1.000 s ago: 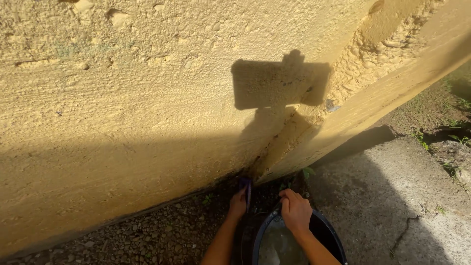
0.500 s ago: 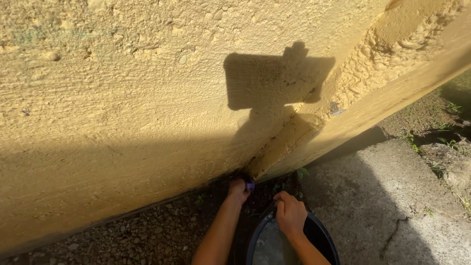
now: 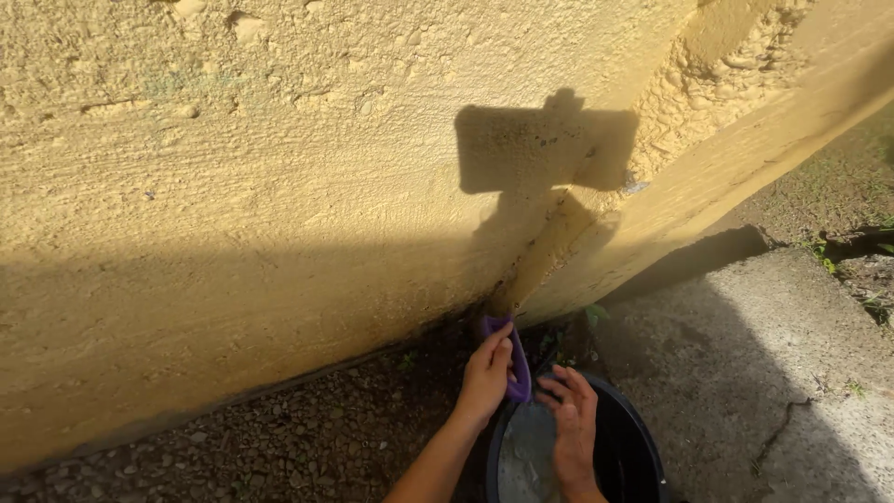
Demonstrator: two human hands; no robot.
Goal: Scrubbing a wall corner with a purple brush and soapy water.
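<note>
Left hand [image 3: 484,377] shifted down from wall base [image 3: 279,326], fingers clenched on purple tool [image 3: 518,365] above bucket [image 3: 643,456] rim. Right hand [image 3: 573,424] over bucket, fingers loose, holding nothing. Risk: tool slipping into bucket; gravel [image 3: 279,438] unstable, bucket may tip.

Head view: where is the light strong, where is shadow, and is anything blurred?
Head view: sun is bright on the upper wall; a hard block-shaped shadow falls there; the wall base, both hands, left hand holding the purple tool, right hand, and bucket lie in shade; nothing is noticeably blurred.
</note>
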